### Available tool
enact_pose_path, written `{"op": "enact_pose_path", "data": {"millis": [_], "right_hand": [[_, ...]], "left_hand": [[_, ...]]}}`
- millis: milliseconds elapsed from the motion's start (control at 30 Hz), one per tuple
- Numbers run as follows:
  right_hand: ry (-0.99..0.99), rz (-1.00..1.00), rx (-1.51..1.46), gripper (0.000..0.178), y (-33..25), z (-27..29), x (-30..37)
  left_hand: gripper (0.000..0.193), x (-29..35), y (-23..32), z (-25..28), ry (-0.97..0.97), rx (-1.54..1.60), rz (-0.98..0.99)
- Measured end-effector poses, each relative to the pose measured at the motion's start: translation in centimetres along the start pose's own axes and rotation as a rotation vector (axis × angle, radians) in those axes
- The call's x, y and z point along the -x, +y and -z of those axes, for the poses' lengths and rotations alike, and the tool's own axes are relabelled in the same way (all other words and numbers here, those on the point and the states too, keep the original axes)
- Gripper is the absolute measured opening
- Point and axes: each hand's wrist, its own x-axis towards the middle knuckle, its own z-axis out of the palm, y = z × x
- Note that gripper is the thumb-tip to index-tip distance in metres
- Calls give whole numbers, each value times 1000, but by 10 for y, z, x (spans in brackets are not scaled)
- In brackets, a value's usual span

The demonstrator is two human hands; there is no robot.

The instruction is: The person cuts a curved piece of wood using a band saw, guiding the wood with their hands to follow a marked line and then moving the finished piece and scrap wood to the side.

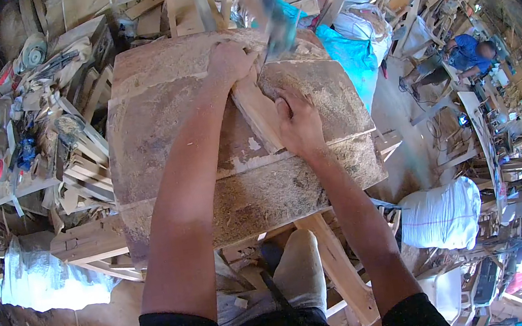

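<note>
A pale piece of wood (256, 114) lies at a slant on a broad, sawdust-covered wooden worktable (167, 103). My left hand (229, 61) is closed over its far end, next to a blurred blue-grey upright machine part (279, 22), whose kind I cannot make out. My right hand (300, 121) grips the wood's right side, nearer to me, with the thumb and fingers bent against it. The fingertips of my left hand are partly hidden. Both forearms reach up from the lower edge.
Scrap wood (87, 172) is heaped at the left, with plastic bags and bottles. Beyond the table lie more offcuts and a blue sack (350, 62). A stuffed white sack (442, 215) stands at the right. Farther right, a person in a blue shirt (472, 56) sits bent over.
</note>
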Motion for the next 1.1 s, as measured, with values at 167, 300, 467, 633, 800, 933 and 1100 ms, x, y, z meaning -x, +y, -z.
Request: {"op": "enact_pose_path", "data": {"millis": [167, 300, 467, 633, 800, 933, 1100], "right_hand": [[-15, -26, 17, 35, 4, -1, 0], [0, 5, 32, 35, 2, -5, -1], [-19, -28, 21, 35, -1, -6, -3], [-22, -34, 24, 34, 2, -8, -3], [5, -28, 28, 32, -2, -12, -4], [-10, -56, 10, 33, -5, -11, -4], [-1, -53, -13, 34, -9, -12, -6]], "left_hand": [[50, 2, 8, 9, -45, 7, -8], [46, -9, 0, 5, -94, -50, -28], [42, -15, -5, -2, -92, -109, -55], [42, -15, -6, -1, -65, -21, -111], [41, -18, -8, -3, -48, -70, -126], [42, -22, -8, -4, -74, -58, -131], [44, -23, -11, -4, -66, -38, -136]]}}
